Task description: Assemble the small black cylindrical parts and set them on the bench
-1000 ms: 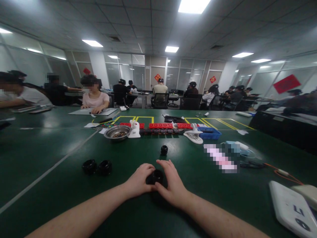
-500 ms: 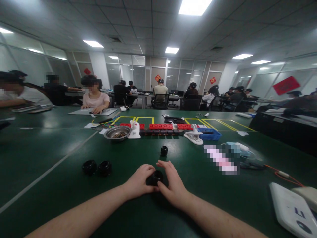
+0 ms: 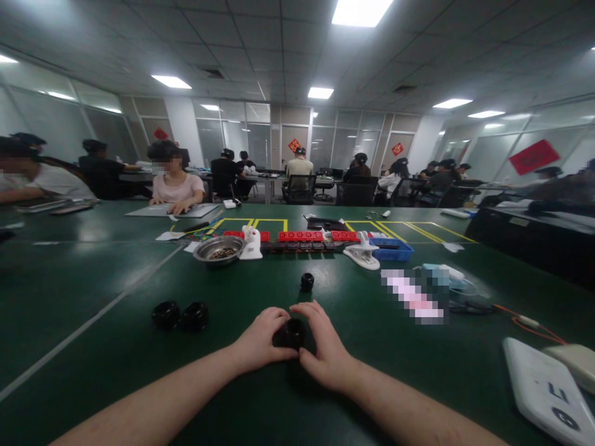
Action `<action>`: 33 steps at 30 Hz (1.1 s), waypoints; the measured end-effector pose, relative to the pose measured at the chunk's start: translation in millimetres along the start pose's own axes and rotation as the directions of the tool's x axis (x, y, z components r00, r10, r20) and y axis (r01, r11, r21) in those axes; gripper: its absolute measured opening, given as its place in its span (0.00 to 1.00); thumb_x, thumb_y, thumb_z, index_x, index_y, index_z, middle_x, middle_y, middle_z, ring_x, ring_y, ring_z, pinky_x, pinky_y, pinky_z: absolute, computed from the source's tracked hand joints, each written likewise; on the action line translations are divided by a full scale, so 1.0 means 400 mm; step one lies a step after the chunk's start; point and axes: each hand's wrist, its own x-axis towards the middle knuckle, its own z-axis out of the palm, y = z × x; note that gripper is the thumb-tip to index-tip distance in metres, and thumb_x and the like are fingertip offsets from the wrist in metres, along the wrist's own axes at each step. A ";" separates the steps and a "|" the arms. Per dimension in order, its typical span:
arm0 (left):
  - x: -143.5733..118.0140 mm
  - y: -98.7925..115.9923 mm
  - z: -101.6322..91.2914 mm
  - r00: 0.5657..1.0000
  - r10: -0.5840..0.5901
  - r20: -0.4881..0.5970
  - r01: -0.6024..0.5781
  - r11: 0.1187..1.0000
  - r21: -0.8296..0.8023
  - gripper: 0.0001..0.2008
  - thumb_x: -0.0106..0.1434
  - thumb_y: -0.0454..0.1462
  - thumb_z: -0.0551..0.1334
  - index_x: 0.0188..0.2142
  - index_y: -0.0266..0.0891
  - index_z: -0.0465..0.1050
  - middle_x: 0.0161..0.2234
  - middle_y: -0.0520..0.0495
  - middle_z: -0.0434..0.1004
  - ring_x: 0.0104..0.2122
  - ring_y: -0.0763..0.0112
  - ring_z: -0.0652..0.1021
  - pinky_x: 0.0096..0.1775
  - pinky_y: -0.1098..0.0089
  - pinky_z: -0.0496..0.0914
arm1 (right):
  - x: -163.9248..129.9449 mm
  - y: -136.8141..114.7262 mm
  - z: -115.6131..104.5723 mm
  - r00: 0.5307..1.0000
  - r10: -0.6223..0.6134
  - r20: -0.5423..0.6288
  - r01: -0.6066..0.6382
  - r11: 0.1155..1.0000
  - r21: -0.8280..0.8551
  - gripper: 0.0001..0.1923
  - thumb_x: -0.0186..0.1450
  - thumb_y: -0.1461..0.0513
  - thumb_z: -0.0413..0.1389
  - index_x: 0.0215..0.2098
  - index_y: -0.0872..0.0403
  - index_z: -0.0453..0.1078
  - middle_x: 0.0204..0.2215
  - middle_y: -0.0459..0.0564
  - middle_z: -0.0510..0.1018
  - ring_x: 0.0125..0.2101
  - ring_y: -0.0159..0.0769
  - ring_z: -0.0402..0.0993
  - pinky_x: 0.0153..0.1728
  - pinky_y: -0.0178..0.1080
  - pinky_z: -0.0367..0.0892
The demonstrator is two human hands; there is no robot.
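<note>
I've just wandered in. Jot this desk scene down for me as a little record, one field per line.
Surface: green tabletop
Left hand: holding the left side of a black hollow piece
Right hand: curved around the piece's right side; contact unclear
Straight ahead: smaller black round piece, apart from the hands
To the left: two black round pieces, side by side
Farther back: metal bowl with small bits inside, blue tray
Across the table: person in a pink top, seated at a grey board
</note>
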 end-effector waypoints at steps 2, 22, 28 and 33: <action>0.001 0.003 -0.004 1.000 0.007 0.011 -0.007 1.000 0.006 0.22 0.48 0.46 0.65 0.40 0.38 0.67 0.41 0.44 0.66 0.42 0.59 0.67 0.45 0.61 0.63 | 0.001 -0.002 0.000 0.999 0.027 -0.023 -0.027 1.000 -0.012 0.30 0.49 0.67 0.51 0.51 0.55 0.52 0.48 0.54 0.63 0.51 0.44 0.56 0.54 0.52 0.43; 0.004 0.000 -0.017 0.990 0.003 0.139 0.008 0.997 -0.078 0.23 0.47 0.42 0.67 0.43 0.45 0.67 0.48 0.47 0.65 0.50 0.57 0.64 0.54 0.51 0.47 | 0.019 0.007 -0.012 0.966 0.257 -0.019 -0.257 0.963 -0.075 0.25 0.52 0.60 0.57 0.47 0.56 0.60 0.38 0.53 0.70 0.41 0.43 0.65 0.44 0.48 0.59; -0.001 0.002 -0.008 0.999 -0.021 0.045 0.022 0.999 -0.031 0.30 0.39 0.48 0.69 0.41 0.40 0.66 0.41 0.46 0.68 0.42 0.58 0.67 0.45 0.58 0.62 | 0.016 0.004 -0.011 0.971 0.155 0.184 -0.187 0.967 0.173 0.26 0.55 0.67 0.52 0.52 0.52 0.54 0.45 0.51 0.68 0.47 0.39 0.63 0.48 0.45 0.57; -0.002 0.005 -0.011 1.000 0.007 0.022 -0.007 1.000 -0.004 0.25 0.42 0.49 0.68 0.37 0.39 0.69 0.40 0.47 0.68 0.42 0.59 0.67 0.45 0.60 0.61 | 0.014 0.005 -0.013 0.990 0.121 0.068 -0.129 0.982 0.135 0.28 0.55 0.65 0.53 0.53 0.52 0.52 0.49 0.53 0.64 0.50 0.40 0.60 0.50 0.46 0.55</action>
